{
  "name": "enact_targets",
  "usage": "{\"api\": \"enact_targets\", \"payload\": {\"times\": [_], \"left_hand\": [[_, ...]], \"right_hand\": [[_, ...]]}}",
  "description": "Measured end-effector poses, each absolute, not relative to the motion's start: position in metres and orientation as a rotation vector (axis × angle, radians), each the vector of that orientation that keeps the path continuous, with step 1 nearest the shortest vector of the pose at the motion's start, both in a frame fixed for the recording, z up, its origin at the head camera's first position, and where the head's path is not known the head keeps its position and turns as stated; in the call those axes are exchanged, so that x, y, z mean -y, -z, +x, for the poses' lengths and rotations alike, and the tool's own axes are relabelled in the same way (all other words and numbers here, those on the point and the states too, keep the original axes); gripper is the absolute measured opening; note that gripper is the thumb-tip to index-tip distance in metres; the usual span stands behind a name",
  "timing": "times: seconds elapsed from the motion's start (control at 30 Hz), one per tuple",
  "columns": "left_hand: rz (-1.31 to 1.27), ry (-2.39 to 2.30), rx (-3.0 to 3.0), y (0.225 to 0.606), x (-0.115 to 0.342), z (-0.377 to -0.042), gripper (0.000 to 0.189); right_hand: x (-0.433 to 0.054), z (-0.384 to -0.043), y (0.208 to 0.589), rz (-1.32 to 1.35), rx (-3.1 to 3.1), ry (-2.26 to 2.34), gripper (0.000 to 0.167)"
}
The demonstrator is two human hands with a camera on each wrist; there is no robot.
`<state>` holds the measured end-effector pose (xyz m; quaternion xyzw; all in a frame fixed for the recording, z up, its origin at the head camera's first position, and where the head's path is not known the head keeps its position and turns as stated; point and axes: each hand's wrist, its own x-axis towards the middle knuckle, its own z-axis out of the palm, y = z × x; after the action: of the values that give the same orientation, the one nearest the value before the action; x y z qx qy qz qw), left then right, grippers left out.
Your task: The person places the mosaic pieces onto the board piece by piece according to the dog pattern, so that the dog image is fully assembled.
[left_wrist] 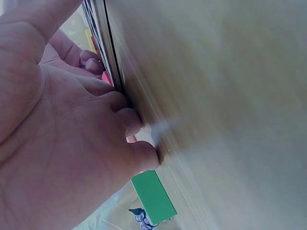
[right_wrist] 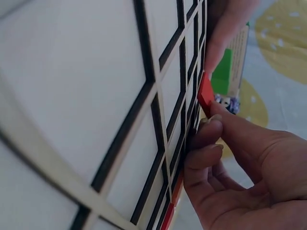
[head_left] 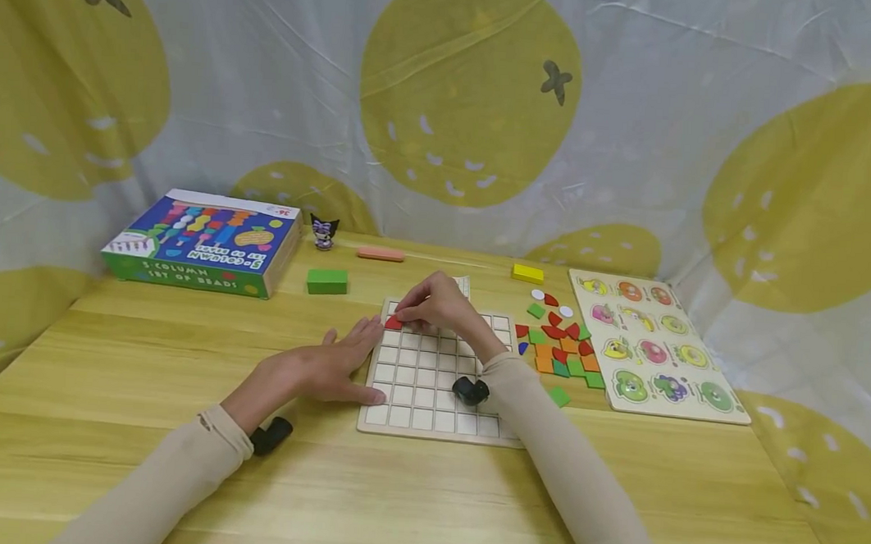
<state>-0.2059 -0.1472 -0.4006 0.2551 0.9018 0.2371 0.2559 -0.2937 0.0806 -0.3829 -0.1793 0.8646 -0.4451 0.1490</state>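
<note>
I have the red piece (head_left: 393,323) at the far left corner of the grid (head_left: 425,399), pinched between the thumb and forefinger of my right hand (head_left: 441,305). From my right wrist the piece looks tilted; I can't tell if it touches the grid. The other fingers of that hand are curled in under it.

My left hand (head_left: 334,365) holds nothing. Its fingers lie stretched along the grid's left side, tips near the red piece, and its thumb reaches out to the grid's edge.

Right of my right hand lies a loose spread of pieces (head_left: 567,367), mostly red, green and orange, with 1 blue piece (head_left: 523,348) and 2 white discs (head_left: 566,312) among them. Past that spread is the fruit board (head_left: 687,325), showing 12 fruits. A slip of paper (head_left: 463,285) shows just behind my right hand.

Beyond my hands, a green block (head_left: 327,282) and a pink stick (head_left: 381,253) lie ahead to the left, and a yellow block (head_left: 527,273) ahead to the right. Farther left stand a small figure (head_left: 323,233) and the bead box (head_left: 200,243). Everything rests on the wood-grain worktop (head_left: 305,495), with a fruit-print curtain (head_left: 467,93) behind.
</note>
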Motion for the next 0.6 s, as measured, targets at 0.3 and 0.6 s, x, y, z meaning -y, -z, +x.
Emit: {"api": "enact_targets", "payload": {"times": [0.3, 0.6], "left_hand": [[0.690, -0.591, -2.459, 0.412, 0.148, -0.214, 0.135], [0.676, -0.603, -2.450, 0.399, 0.145, -0.207, 0.126]], "right_hand": [[-0.082, -0.290, 0.378, -0.485, -2.477, 1.255, 0.009], [-0.116, -0.292, 0.370, -0.622, -2.459, 1.286, 0.019]]}}
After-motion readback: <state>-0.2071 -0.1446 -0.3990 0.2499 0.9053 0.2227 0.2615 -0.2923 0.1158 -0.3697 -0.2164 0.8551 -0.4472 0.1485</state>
